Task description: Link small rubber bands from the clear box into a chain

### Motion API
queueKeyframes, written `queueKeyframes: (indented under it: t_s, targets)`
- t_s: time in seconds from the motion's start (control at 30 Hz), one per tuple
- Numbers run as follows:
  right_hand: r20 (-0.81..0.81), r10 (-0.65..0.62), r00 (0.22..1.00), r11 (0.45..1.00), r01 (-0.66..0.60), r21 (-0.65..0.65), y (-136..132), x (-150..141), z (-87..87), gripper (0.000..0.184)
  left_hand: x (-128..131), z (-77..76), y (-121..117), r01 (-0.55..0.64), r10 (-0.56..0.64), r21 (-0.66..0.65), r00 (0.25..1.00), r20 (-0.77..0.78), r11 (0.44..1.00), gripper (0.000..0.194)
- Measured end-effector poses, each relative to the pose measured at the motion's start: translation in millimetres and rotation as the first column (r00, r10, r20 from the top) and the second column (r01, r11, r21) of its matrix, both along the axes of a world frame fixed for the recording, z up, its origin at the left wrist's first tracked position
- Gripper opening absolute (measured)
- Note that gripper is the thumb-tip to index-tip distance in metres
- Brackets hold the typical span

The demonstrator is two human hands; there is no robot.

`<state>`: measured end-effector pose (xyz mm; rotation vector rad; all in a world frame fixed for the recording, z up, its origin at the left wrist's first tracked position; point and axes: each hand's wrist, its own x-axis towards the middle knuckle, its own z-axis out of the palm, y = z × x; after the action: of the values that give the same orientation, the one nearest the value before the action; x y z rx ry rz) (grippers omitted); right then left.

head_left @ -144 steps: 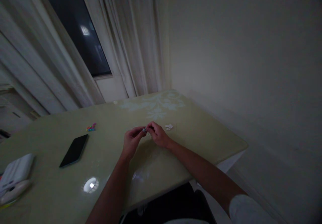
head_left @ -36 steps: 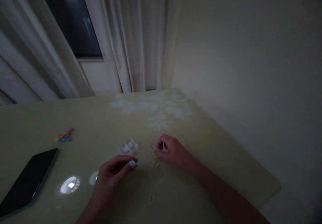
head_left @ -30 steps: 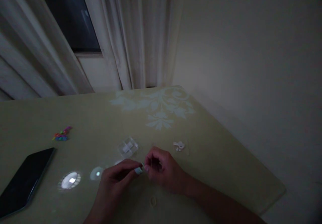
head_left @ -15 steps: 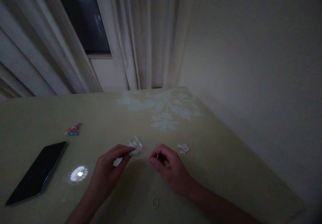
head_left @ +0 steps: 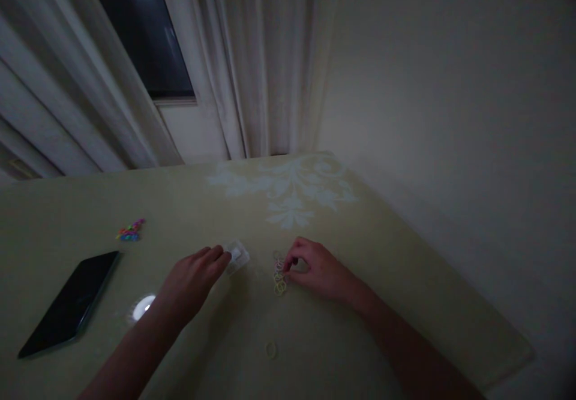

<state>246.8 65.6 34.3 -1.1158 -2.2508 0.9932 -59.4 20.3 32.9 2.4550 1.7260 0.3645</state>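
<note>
My left hand (head_left: pixel 200 280) is closed on one side of a small clear plastic box (head_left: pixel 237 255), held tilted just above the table. To the right of the box lies a small pile of thin pale rings (head_left: pixel 279 286), like little rubber bands, in yellowish and pinkish tones. My right hand (head_left: pixel 317 268) is at the right edge of this pile, thumb and index finger pinched together at the rings. What sits between those fingertips is too small to make out. One pale yellow ring (head_left: pixel 270 349) lies alone nearer to me.
A dark tablet (head_left: pixel 69 304) lies at the left. Behind it is a cluster of small colourful pieces (head_left: pixel 130 231). A round light reflection shows near my left forearm. A wall (head_left: pixel 441 118) borders the table's right side, and curtains (head_left: pixel 270 58) hang behind.
My right hand has moved up and slightly right, and the ring pile now shows beside it. White pieces on its right are now hidden. My left hand has shifted slightly left with the box.
</note>
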Motion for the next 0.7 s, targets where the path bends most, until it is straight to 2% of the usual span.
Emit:
queueKeyframes:
  t_s: [0.1,0.17,0.27,0.33,0.47,0.53,0.6,0.63,0.7]
  targets:
    - [0.124,0.113,0.986,0.994,-0.113,-0.009,-8,-4,-3.9,0.012,-2,-2.0,-1,0.001,-0.001,0.000,1.000,0.027,1.000,0.042]
    - [0.180,0.138,0.974,0.990,-0.140,0.002,-12,-9,-7.6,0.015,-2,-3.3,-1,0.005,-0.005,-0.007,0.999,0.050,1.000,0.041]
    - [0.222,0.164,0.961,0.985,-0.173,0.022,-18,-15,-11.8,0.007,0,-5.2,0,0.012,-0.010,-0.020,0.996,0.085,1.000,0.042]
    - [0.262,0.174,0.949,0.978,-0.198,0.067,-22,-18,-14.8,0.002,1,-5.9,0,0.011,-0.009,-0.025,0.995,0.100,1.000,0.047]
    - [0.388,0.135,0.912,0.944,-0.237,0.228,-33,-23,-22.1,0.007,-2,-4.8,-1,-0.009,0.011,-0.016,0.994,0.107,1.000,0.053]
    - [0.405,0.138,0.904,0.931,-0.258,0.260,-35,-23,-22.0,0.010,1,-3.0,-4,-0.041,0.040,0.007,0.988,0.150,0.999,0.053]
    - [0.332,0.171,0.928,0.943,-0.251,0.217,-33,-22,-16.8,0.010,13,-1.5,-10,-0.106,0.092,0.031,0.952,0.293,0.994,0.044]
    - [0.242,0.187,0.952,0.957,-0.233,0.175,-32,-21,-12.6,0.009,22,-1.2,-15,-0.151,0.121,0.041,0.904,0.410,0.988,0.035]
    - [-0.023,0.197,0.980,0.979,-0.195,0.066,-29,-21,-3.6,0.007,43,-2.4,-25,-0.177,0.148,-0.021,0.751,0.644,0.984,0.026]
